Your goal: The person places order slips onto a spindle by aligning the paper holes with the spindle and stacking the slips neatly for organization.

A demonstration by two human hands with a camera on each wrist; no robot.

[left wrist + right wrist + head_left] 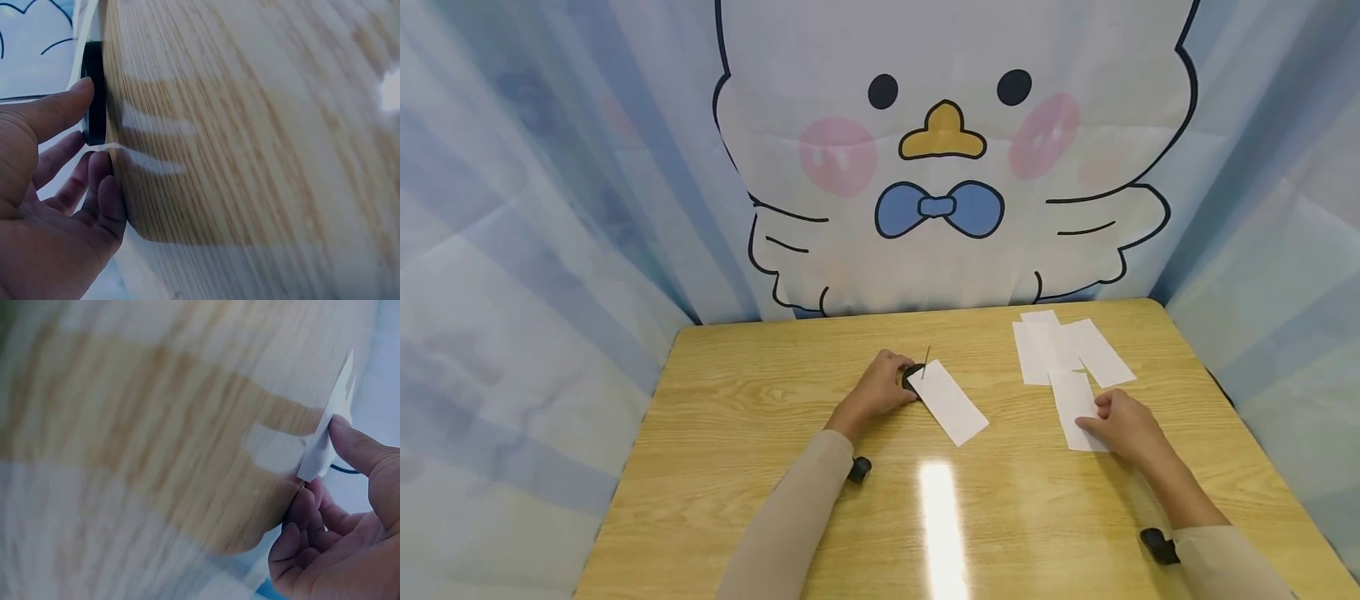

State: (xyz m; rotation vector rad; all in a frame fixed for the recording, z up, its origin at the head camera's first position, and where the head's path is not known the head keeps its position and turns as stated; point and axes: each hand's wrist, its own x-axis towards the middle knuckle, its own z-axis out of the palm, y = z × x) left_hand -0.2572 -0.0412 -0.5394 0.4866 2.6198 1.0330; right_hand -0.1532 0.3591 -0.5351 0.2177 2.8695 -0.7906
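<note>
A bill spike with a round black base point(911, 381) and a thin upright pin point(927, 358) stands on the table. One white paper slip point(953, 406) is pierced near its corner by the pin and slants down to the right. My left hand point(878, 387) grips the base from the left side; the left wrist view shows the thumb against the black rim point(95, 94). On the right, my right hand point(1126, 423) pinches the right edge of another white slip point(1072, 407). In the right wrist view the thumb lies on that slip point(320, 453).
Several loose white slips point(1101, 354) lie overlapping at the back right of the wooden table point(737, 417). A curtain with a cartoon bird point(940, 258) hangs behind the table, with more curtain on both sides. Each wrist bears a small black camera point(1159, 546).
</note>
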